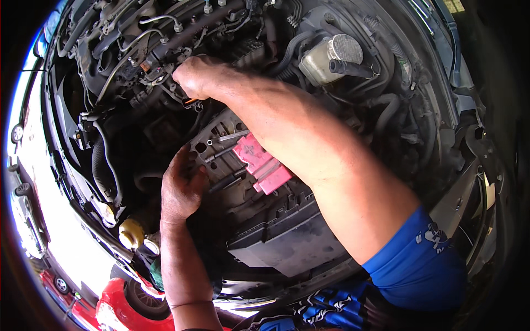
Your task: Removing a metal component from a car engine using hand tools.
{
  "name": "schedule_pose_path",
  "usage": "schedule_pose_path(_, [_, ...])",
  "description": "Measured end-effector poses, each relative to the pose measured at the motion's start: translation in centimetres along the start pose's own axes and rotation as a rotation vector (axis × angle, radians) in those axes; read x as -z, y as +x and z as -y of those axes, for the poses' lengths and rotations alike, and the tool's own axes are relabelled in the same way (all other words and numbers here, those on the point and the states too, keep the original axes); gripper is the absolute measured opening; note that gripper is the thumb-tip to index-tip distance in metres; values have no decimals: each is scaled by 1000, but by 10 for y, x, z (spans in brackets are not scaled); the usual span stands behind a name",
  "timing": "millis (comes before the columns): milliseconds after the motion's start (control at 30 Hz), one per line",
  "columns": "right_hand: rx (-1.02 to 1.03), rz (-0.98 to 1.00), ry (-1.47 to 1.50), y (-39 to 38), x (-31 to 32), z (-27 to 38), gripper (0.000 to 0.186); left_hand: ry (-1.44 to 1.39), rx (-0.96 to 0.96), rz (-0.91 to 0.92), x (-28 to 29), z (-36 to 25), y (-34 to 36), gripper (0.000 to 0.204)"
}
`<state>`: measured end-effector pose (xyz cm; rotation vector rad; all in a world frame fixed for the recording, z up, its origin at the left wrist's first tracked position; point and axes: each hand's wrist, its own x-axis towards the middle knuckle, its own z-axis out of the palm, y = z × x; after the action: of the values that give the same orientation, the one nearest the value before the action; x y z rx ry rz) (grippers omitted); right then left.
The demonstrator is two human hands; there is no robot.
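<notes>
Pink moulded plastic shapes the blocky cover (255, 156) lying over a holed metal tray (220, 130), beside slim steel tools (220, 155). The left hand (183, 188), thumb parted from fingers, is at the tray's shadowed edge. The right hand (194, 77) reaches into the grimy engine (164, 56), fingertips hidden; whether it grips anything, I cannot tell.

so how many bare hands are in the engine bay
2: the bare right hand, upper middle, left of the cloudy plastic reservoir; the bare left hand, lower, left of the pink plastic cover. No others show.
</notes>
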<state>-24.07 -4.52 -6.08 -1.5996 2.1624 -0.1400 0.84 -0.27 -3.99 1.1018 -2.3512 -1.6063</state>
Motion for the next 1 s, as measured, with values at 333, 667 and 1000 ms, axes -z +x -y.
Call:
schedule_pose_path(333, [-34,19,232,4,-4,-5,28,-509,131,-180,-2,26,10,46])
schedule_pose_path(667, [-58,-177,524,-16,-30,-42,28,-771,709,-478,-33,-12,135,67])
schedule_pose_path(1000, [-3,-161,325,-84,-91,-70,27,-1111,574,-470,-51,22,188,28])
